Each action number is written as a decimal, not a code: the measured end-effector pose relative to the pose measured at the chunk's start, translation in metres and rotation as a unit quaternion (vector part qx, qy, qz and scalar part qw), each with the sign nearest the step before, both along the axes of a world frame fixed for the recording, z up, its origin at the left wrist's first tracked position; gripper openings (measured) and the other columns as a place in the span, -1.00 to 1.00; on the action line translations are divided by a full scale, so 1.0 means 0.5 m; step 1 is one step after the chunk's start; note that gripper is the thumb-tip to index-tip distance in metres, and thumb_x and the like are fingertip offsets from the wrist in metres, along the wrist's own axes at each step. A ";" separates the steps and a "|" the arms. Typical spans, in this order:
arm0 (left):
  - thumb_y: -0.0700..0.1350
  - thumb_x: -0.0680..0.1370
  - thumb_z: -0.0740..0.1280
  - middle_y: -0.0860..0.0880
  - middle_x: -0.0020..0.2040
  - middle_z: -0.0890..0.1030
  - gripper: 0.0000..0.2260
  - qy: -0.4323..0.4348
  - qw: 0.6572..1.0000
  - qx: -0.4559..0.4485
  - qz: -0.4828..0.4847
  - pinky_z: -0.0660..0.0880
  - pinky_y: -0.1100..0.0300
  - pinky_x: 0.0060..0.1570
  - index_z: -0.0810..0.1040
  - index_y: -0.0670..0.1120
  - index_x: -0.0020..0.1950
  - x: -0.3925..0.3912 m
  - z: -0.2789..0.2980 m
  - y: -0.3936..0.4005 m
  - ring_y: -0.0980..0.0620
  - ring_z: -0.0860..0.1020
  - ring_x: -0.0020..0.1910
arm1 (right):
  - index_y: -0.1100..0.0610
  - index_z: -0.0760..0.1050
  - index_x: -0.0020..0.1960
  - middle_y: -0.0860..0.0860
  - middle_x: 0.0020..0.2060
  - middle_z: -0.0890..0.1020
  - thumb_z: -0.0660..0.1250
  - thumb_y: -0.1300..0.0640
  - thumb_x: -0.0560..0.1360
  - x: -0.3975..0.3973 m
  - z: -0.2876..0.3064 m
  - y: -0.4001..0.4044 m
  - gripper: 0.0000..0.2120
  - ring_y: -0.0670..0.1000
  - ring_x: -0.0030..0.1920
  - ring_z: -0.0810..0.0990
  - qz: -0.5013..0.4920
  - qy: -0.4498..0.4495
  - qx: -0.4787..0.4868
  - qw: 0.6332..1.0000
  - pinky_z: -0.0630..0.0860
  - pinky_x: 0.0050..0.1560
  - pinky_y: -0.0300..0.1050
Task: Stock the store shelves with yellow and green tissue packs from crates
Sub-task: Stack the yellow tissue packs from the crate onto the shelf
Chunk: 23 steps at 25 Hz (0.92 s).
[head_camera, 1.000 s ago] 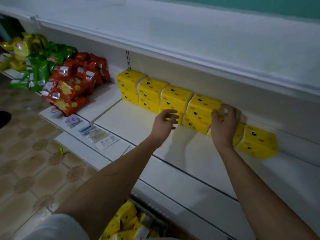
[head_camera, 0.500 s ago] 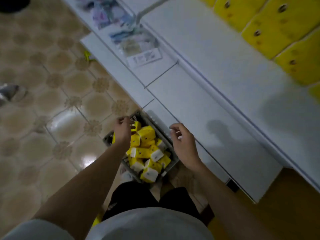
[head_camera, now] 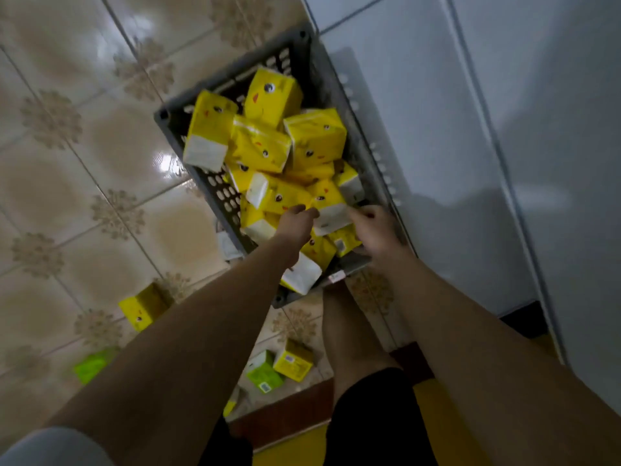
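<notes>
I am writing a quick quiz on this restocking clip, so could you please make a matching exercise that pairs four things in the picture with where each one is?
Things:
1. grey crate
2. left hand
3. loose yellow pack
4. green pack

Places:
A. alone on the tiles, left of the left forearm
B. on the floor against the white shelf base
C. on the floor between the forearms, beside a yellow pack
D. reaching into the crate's near end

Pairs: 1-B, 2-D, 3-A, 4-C

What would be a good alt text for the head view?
Both hands, left and right, reach into a grey crate of yellow packs on a tiled floor. Loose yellow and green packs lie nearby.
</notes>
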<state>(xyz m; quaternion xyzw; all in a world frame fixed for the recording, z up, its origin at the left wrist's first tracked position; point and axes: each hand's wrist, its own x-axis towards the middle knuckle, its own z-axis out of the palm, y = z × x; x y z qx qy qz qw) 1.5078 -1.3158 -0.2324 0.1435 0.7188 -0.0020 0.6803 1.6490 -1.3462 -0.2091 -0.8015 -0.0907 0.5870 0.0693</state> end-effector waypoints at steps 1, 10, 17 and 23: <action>-0.13 0.59 0.26 -0.21 0.24 0.48 -0.61 0.008 1.000 -0.012 0.002 0.48 -0.05 0.20 0.40 -0.24 0.39 0.009 -0.037 -0.005 -0.18 0.46 0.21 | 0.14 0.34 0.38 0.08 0.17 0.49 0.30 -0.11 0.54 -0.009 -0.048 -0.002 -0.49 0.06 -0.04 0.53 -0.043 0.012 -0.025 0.999 0.59 -0.16 -0.04; -0.04 0.53 0.37 -0.15 -0.01 0.52 -0.77 0.066 0.989 -0.036 0.127 0.55 -0.11 0.09 0.42 -0.08 0.10 0.042 -0.132 -0.044 -0.14 0.54 -0.06 | 0.05 0.15 0.51 0.15 0.30 0.42 0.43 0.04 0.45 -0.056 -0.197 -0.024 -0.26 0.18 0.10 0.55 -0.272 0.032 -0.051 0.960 0.61 0.04 0.16; -0.05 0.43 0.51 -0.15 0.24 0.45 -0.55 -0.058 0.988 -0.088 0.111 0.61 -0.06 -0.20 0.31 0.04 0.15 0.024 0.115 -0.015 -0.21 0.51 0.18 | 0.19 0.35 0.39 0.25 0.25 0.52 0.53 0.00 0.29 -0.013 0.046 -0.071 -0.25 0.22 0.05 0.63 -0.292 0.155 -0.038 0.943 0.61 -0.24 -0.03; -0.26 0.38 0.51 -0.10 0.21 0.54 -0.61 -0.149 0.986 -0.044 -0.053 0.57 -0.19 0.04 0.52 0.14 0.06 -0.088 0.392 0.109 -0.21 0.52 0.23 | -0.02 0.35 0.32 0.10 0.27 0.52 0.59 -0.07 0.28 0.011 0.350 0.011 -0.30 0.21 0.11 0.60 -0.169 0.166 0.039 0.971 0.62 -0.10 0.20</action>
